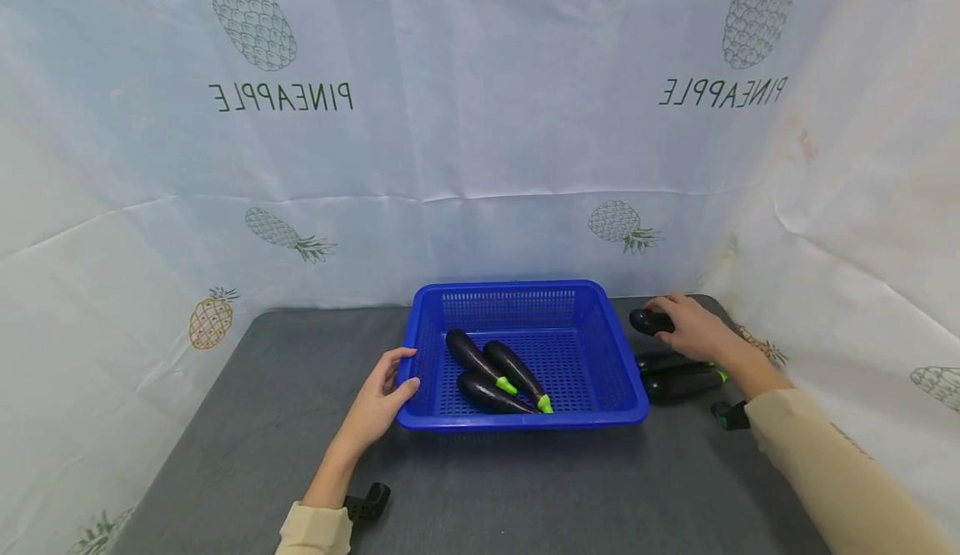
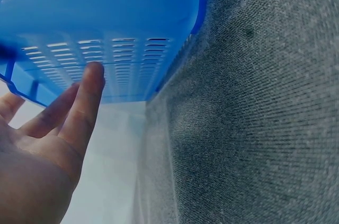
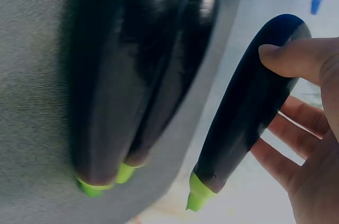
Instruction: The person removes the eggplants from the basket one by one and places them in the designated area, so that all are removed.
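My right hand (image 1: 693, 327) pinches an eggplant (image 3: 249, 107) between the thumb and fingers, lifted above the table with its green stem end pointing down in the right wrist view. Two more dark eggplants (image 3: 114, 97) lie side by side on the table below that hand, right of the basket. At the left rim of the blue plastic basket (image 1: 525, 423), my left hand (image 1: 377, 399) rests with fingertips and thumb against it. Its fingers look fairly straight beside the slotted outer wall in the left wrist view. Inside the basket are three eggplants (image 1: 517, 367) with green caps.
The dark grey table (image 1: 510, 497) extends around the basket. White cloth (image 1: 517, 138) printed with pineapples hangs behind it and along both sides. Black wrist straps (image 1: 367, 503) show on the arms.
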Available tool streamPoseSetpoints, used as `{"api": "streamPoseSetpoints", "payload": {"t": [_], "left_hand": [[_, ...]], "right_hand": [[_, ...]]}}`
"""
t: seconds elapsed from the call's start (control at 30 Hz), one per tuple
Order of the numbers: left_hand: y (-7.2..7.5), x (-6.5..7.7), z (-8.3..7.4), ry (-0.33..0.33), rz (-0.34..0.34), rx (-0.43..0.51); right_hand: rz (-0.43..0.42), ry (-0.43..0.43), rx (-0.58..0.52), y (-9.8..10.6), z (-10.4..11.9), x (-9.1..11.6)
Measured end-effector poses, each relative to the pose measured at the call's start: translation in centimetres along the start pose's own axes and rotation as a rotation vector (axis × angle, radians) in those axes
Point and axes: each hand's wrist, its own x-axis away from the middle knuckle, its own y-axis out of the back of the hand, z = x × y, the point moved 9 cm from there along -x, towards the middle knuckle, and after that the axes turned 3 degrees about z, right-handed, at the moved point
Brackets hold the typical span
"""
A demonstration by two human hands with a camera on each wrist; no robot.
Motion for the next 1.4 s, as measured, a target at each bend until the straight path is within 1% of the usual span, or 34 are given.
{"api": "streamPoseSetpoints", "payload": {"t": [0.3,0.47,0.6,0.8,1.03,1.2,1.4], "left_hand": [[0.0,0.0,-0.1,0.004,-0.001,0.007],[0.0,0.0,-0.1,0.003,-0.003,0.005],[-0.1,0.0,-0.1,0.004,-0.001,-0.001],[-0.1,0.1,-0.1,-0.005,-0.001,0.009],[-0.2,0.2,-0.3,-0.012,0.001,0.012],[-0.1,0.1,-0.1,-0.010,0.001,0.001],[0.1,0.0,0.0,-0.016,0.001,-0.002]], "right_hand": [[0.059,-0.004,0.021,-2.2,-1.0,-0.4],[0.068,0.015,0.039,-2.8,-1.0,-0.7],[0.091,0.020,0.041,-3.2,-1.2,-1.1],[0.138,0.024,0.000,-3.8,-1.4,-1.4],[0.185,0.052,-0.033,-4.2,-1.2,-1.8],[0.231,0.028,-0.066,-4.7,-1.4,-1.9],[0.231,0.018,-0.099,-4.8,-1.4,-2.0]]}}
